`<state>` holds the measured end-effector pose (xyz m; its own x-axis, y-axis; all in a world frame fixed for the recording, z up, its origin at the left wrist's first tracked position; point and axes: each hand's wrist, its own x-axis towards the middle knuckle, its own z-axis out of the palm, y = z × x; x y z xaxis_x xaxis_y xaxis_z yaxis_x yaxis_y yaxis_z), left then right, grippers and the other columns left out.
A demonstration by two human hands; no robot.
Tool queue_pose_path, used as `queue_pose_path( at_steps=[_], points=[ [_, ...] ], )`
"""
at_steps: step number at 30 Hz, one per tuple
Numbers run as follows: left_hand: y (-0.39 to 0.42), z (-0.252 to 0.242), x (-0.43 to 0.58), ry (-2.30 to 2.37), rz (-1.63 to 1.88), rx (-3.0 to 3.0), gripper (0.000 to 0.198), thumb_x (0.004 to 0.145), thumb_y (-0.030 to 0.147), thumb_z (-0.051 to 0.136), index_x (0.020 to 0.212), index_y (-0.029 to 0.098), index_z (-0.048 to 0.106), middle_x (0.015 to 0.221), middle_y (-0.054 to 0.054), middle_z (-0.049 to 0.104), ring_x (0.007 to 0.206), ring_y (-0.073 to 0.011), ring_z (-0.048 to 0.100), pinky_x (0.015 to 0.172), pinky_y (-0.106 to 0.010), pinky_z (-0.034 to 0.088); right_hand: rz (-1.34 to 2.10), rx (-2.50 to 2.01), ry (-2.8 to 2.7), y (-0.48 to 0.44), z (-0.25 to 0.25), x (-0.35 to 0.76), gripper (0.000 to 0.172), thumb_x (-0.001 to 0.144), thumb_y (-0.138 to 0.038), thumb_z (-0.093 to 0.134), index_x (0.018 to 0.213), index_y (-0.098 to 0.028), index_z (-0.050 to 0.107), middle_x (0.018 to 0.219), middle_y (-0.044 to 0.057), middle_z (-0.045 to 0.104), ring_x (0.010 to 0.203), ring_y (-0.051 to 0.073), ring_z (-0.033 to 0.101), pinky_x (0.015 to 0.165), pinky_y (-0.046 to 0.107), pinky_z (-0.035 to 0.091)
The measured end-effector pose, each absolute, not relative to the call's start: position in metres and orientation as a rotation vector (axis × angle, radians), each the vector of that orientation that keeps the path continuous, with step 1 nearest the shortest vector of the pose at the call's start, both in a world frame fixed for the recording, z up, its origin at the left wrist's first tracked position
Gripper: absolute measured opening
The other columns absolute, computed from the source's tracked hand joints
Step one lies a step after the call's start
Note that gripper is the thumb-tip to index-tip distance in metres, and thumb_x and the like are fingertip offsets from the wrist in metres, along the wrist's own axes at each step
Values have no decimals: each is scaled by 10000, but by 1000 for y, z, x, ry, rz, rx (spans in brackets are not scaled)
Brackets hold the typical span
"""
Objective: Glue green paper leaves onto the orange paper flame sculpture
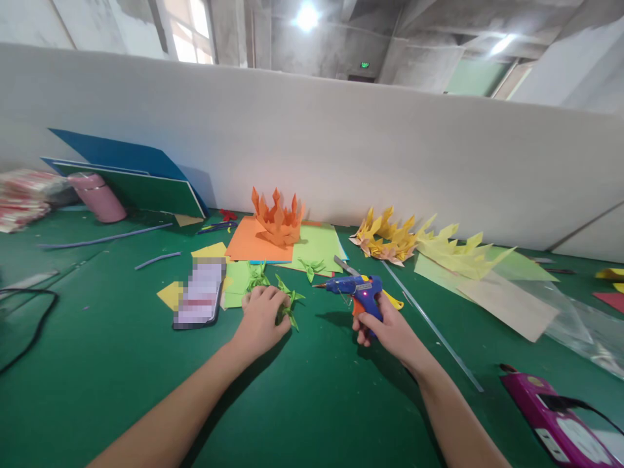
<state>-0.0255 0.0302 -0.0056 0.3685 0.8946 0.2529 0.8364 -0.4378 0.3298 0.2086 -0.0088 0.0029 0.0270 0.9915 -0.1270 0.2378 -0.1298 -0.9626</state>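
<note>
In my right hand (pixel 383 322) is a blue hot glue gun (pixel 344 285) with an orange trigger, held just above the table, its nozzle pointing left. A small red light glows on its body. My left hand (pixel 264 315) bends its fingers around a green folded paper piece (pixel 294 298), whose points stick out beside the thumb; the fingertips are partly hidden. Another green folded piece (pixel 257 274) lies just beyond the knuckles. A third green folded piece (pixel 312 268) rests between my hands, ahead of the nozzle.
Behind stand an orange paper crown (pixel 279 221) and a yellow paper crown (pixel 385 235); a pale yellow spiky strip (pixel 458 250) lies right. A phone (pixel 201 292) is left of my left hand. A clear glue stick (pixel 433 328), utility knife (pixel 345 266), pink bottle (pixel 100 197) and purple power strip (pixel 556 416) surround the area.
</note>
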Motion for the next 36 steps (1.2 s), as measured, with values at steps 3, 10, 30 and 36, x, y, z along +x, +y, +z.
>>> queue_pose_path(
  at_steps=[3, 10, 30, 36],
  points=[
    [31, -6, -26, 1538, 630, 2471, 127, 705, 124, 500, 780, 215, 548, 913, -43, 612, 913, -250, 485, 780, -410, 336, 1150, -1463, -1319, -12, 4, 204, 350, 648, -305, 532, 961, -208, 411, 532, -93, 536, 385, 102, 496, 398, 221, 387],
    [28, 5, -24, 1151, 1011, 2401, 142, 714, 76, 476, 742, 214, 493, 1092, -52, 597, 1025, -217, 506, 901, -410, 357, 1099, -1313, -1305, -16, 6, 201, 251, 652, -406, 633, 673, -193, 503, 463, -49, 514, 442, 105, 475, 482, 249, 394],
    [33, 3, -26, 1091, 1138, 1879, 93, 763, 217, 458, 855, 219, 451, 947, -48, 575, 847, -163, 553, 734, -315, 453, 921, -1294, -1200, -16, 4, 200, 428, 648, -608, 643, 665, -193, 540, 438, -30, 526, 430, 122, 493, 476, 263, 425],
    [32, 5, -23, 937, 1051, 1555, 257, 740, 351, 545, 950, 219, 477, 926, -47, 633, 881, -183, 607, 689, -300, 466, 1016, -1304, -1360, -23, 8, 191, 444, 612, -633, 646, 635, -198, 554, 469, 5, 597, 441, 158, 575, 487, 285, 493]
  ],
)
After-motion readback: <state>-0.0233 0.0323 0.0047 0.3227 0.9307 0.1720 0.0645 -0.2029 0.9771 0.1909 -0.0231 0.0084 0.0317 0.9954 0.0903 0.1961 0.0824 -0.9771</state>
